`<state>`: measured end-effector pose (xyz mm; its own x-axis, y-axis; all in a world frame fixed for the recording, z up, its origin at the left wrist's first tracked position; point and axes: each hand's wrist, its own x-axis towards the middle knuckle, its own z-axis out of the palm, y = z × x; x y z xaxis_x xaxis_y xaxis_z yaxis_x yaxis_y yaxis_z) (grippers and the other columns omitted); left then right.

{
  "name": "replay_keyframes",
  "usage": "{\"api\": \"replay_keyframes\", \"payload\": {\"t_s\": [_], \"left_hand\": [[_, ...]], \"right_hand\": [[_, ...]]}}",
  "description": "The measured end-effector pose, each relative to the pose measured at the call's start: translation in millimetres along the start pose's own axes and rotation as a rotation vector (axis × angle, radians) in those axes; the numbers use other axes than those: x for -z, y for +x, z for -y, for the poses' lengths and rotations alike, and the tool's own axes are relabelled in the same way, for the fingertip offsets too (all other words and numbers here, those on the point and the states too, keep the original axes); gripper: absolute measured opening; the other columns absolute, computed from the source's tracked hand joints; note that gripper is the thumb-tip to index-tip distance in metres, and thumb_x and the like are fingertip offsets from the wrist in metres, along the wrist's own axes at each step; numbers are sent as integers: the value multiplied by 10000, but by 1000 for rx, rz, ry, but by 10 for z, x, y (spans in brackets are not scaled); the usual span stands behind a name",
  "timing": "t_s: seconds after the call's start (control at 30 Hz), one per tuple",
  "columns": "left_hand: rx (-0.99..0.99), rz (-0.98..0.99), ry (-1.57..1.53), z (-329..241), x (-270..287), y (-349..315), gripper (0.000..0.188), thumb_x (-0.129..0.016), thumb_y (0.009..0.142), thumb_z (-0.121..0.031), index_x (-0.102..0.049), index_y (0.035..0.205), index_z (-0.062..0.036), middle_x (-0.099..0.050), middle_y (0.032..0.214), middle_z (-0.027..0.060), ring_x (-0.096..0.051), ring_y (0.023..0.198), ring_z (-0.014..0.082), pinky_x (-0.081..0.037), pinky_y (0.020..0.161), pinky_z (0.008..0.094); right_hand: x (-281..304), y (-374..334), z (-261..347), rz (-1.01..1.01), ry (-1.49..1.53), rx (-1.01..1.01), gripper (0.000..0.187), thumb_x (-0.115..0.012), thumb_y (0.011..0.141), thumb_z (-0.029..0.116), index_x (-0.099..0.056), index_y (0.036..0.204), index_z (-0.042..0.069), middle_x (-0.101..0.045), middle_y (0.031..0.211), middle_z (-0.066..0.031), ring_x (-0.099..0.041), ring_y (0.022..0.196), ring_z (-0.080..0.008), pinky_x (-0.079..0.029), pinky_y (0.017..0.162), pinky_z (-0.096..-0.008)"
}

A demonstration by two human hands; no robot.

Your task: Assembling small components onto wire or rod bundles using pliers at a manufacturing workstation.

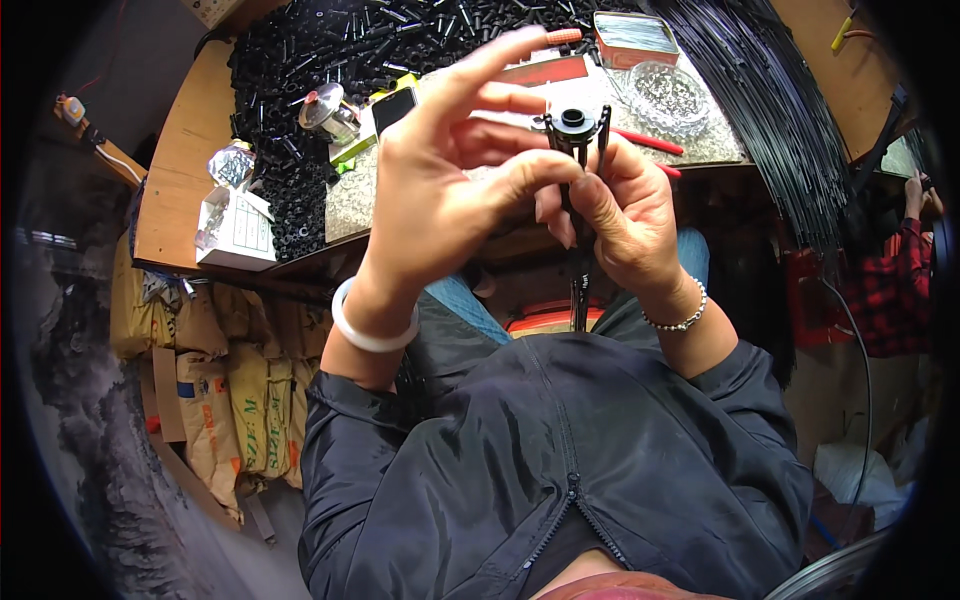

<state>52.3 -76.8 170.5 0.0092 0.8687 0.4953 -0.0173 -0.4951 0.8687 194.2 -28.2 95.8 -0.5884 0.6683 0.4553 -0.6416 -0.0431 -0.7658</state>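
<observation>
Upright before my chest stands a black umbrella frame piece [573, 122], with a round, ring-shaped hub on top and thin dark ribs hanging below it. My right hand [635, 210] is closed around it just under the hub, thumb in front and fingers curled behind. My left hand [430, 170] is beside it on the left, fingers stretched and spread, the thumb reaching to the ribs below the hub. Its index fingertip wears an orange finger cot [564, 36]. Whether the left thumb pinches a rib is hidden by the fingers.
Small black plastic parts [290, 110] are heaped across the table. Long black ribs [755, 110] hang over its right edge. A glass dish [668, 98], red-handled tool [648, 141], phone [394, 108], jar [328, 112] and white box [235, 230] lie around. Another person's plaid sleeve [905, 290] shows far right.
</observation>
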Motion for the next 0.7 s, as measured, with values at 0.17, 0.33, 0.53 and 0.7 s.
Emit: {"api": "replay_keyframes", "payload": {"t_s": [0.17,0.33,0.53,0.7], "left_hand": [[48,36,487,-168,-31,-33,378,-665,791,44,-592,1162,33,-634,943,83,-621,801,90,-498,686,193],[-22,105,536,-219,12,-8,266,-682,778,41,-659,1043,30,-600,829,30,-591,709,53,-491,644,167],[60,39,482,-182,-7,-48,247,-672,786,43,-651,1031,51,-643,864,74,-609,727,82,-518,589,196],[-68,39,661,-142,-1,-107,323,-639,817,41,-604,1138,41,-666,992,129,-628,830,101,-514,695,205]], "right_hand": [[-73,-10,-43,-69,-151,92,177,-579,920,164,-540,991,6,-638,802,-48,-521,622,-28,-433,569,-171],[-101,-19,-59,-78,34,69,223,-588,914,172,-511,1050,13,-646,835,-69,-565,664,-62,-474,619,-197],[45,-3,32,-2,282,-134,131,-617,887,131,-596,927,9,-657,885,-106,-648,781,-160,-546,711,-283],[51,28,54,2,204,-142,119,-641,866,103,-623,913,-5,-667,856,-96,-649,768,-151,-544,716,-277]]}}
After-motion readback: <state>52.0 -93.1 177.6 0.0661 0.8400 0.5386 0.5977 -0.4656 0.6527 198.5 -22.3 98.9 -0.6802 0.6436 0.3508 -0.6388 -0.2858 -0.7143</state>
